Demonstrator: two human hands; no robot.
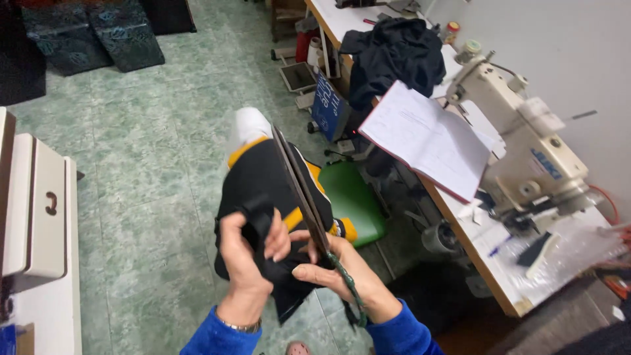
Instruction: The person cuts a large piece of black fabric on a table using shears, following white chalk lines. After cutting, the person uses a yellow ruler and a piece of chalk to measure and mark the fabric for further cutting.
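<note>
The person holds a black garment [263,190] up over the green tiled floor [144,171], near the middle of the view. It has yellow bands and a white part at its far end. The left hand [246,253] is closed on a fold of the black cloth at the near end, thumb and fingers pinching it; the fingertips are buried in the fold. The right hand [335,266] grips the handles of big shears [302,187], whose long dark blades run up and away across the garment. The blades lie close together, and whether cloth sits between them is hard to tell. The handles are mostly hidden in the palm; a dark green cord hangs from them by the wrist. Both blue sleeves [217,338] are cut off by the near edge, and the garment's lower tip hangs between them.

To the right stands a wooden table [480,263] with a cream sewing machine [526,151] on it, its near end blurred against the wall. An open notebook [427,138] juts over the table's left edge, just left of the machine. Farther back a dark cloth heap [394,52] lies on the table. A green stool [355,197] shows below the garment's right side, partly covered by it. At the far left, a white cabinet [39,217] is cut off by the frame.
</note>
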